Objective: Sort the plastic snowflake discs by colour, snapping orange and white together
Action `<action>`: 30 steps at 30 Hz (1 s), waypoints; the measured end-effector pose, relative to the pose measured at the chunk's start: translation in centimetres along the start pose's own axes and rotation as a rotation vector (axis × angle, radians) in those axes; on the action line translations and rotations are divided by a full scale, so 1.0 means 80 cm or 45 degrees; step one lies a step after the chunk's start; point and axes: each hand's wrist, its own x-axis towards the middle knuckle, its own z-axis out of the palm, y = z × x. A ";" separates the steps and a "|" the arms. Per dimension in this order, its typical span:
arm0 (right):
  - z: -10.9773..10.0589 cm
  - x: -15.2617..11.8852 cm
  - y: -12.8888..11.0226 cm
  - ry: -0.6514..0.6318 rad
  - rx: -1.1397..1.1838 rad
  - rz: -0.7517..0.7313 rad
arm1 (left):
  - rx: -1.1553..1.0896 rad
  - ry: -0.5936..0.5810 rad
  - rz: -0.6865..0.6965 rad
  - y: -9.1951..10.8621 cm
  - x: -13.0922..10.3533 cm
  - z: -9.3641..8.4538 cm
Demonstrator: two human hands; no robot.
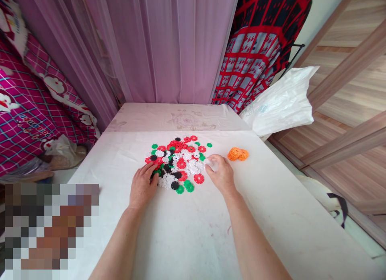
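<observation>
Flanking a heap of flower-shaped discs from both sides

Nearest lies the white tablecloth, faintly marked with reddish streaks. Beyond that stretch, the left hand rests at the left edge of the heap, fingers loosely curved and a little spread over the outermost pieces; whether it grips any of them cannot be told. Opposite, the right hand is partly closed, thumb and fingers around something white, just beside the heap's right edge; its exact shape is unclear.

Between the hands, red, white, black and green discs lie mixed and overlapping in the middle of the table. Green discs sit at the near edge, close to a single red one. Farther right, well apart from the heap, orange discs are gathered in a small cluster.

Toward the far end the cloth carries a pale floral print. A white plastic bag stands at the far right corner, before a red-and-black patterned fabric; a mauve curtain hangs behind the table.
</observation>
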 end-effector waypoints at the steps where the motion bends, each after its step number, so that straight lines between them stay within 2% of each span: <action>1: -0.005 0.003 0.009 0.036 0.004 0.048 | -0.001 -0.002 0.000 0.000 0.000 0.000; 4: -0.013 0.008 0.026 0.073 0.004 0.126 | -0.003 -0.006 -0.006 -0.001 0.000 0.000; 7: -0.011 0.008 0.028 0.038 -0.025 0.123 | -0.008 -0.009 -0.014 -0.001 0.000 0.000; 19: -0.002 0.006 0.018 -0.072 -0.172 0.045 | -0.020 -0.001 -0.008 -0.001 0.000 0.000; 27: -0.008 0.001 0.005 -0.008 -0.217 -0.046 | -0.014 -0.007 -0.015 0.000 0.000 -0.001; 30: 0.001 -0.007 -0.013 -0.129 -0.281 -0.086 | -0.013 -0.015 -0.014 0.001 0.000 -0.002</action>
